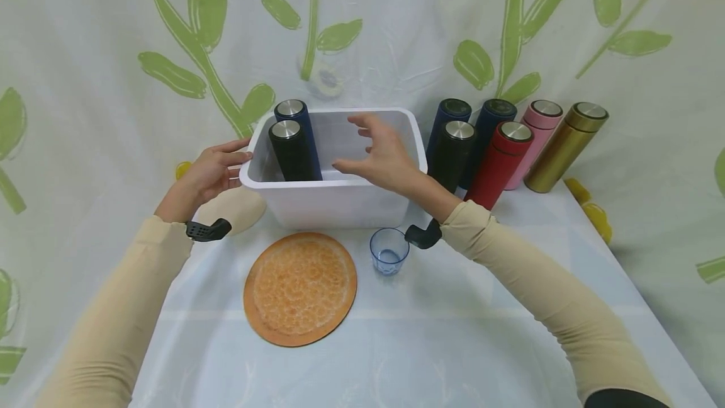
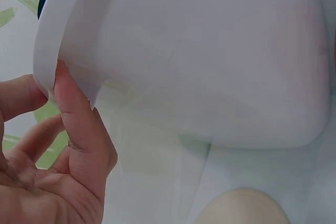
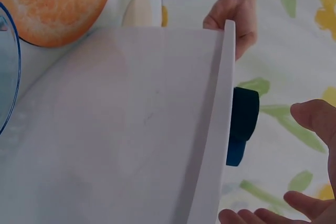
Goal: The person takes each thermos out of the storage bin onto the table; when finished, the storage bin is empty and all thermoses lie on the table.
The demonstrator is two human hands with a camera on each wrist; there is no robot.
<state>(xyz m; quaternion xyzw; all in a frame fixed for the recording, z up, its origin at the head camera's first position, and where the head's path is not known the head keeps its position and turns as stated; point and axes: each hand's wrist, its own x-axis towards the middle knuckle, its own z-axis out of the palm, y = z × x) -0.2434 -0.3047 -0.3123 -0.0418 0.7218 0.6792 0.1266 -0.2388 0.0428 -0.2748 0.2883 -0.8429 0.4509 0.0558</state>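
My left hand [image 1: 208, 174] pinches the left rim of a white plastic bin [image 1: 334, 208], its thumb and index finger on either side of the edge in the left wrist view. Inside the bin's left end, a black thermos flask [image 1: 289, 155] and a dark blue thermos flask [image 1: 306, 126] stand close together, both with silver-topped lids. Over the bin's right half hovers my right hand [image 1: 391, 159], thumb and fingers spread apart around nothing. In the right wrist view those fingers [image 3: 307, 205] show past the rim.
Right of the bin stand two dark blue flasks [image 1: 494, 119], a black flask [image 1: 453, 155], a red flask [image 1: 498, 165], a pink flask [image 1: 538, 131] and a gold flask [image 1: 566, 147]. In front lie an orange-patterned round mat [image 1: 300, 288] and a blue glass [image 1: 389, 254]. A beige disc [image 1: 240, 209] lies left.
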